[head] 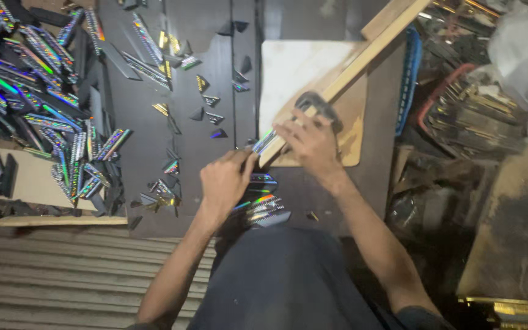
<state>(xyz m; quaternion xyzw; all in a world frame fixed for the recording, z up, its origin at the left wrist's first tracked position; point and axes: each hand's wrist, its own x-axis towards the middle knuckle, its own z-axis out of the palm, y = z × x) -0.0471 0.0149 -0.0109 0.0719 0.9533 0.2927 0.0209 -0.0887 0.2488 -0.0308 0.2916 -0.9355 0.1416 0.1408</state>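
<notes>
My left hand (225, 181) pinches the near end of a narrow shiny rainbow-coloured strip (266, 140) that points up and to the right. My right hand (311, 142) lies over the strip's far end and grips a dark metal tool (316, 105) pressed against a long wooden slat (371, 46). The slat rests diagonally on a pale wooden board (296, 67). Below my hands lie cut shiny strip pieces (263, 206) on the dark work surface (215, 55).
A big heap of shiny strips (38, 98) fills the left. Small triangular offcuts (206, 101) scatter across the dark surface. A corrugated sheet (62, 275) lies at lower left. Stacked dark frames and clutter (472, 116) crowd the right side.
</notes>
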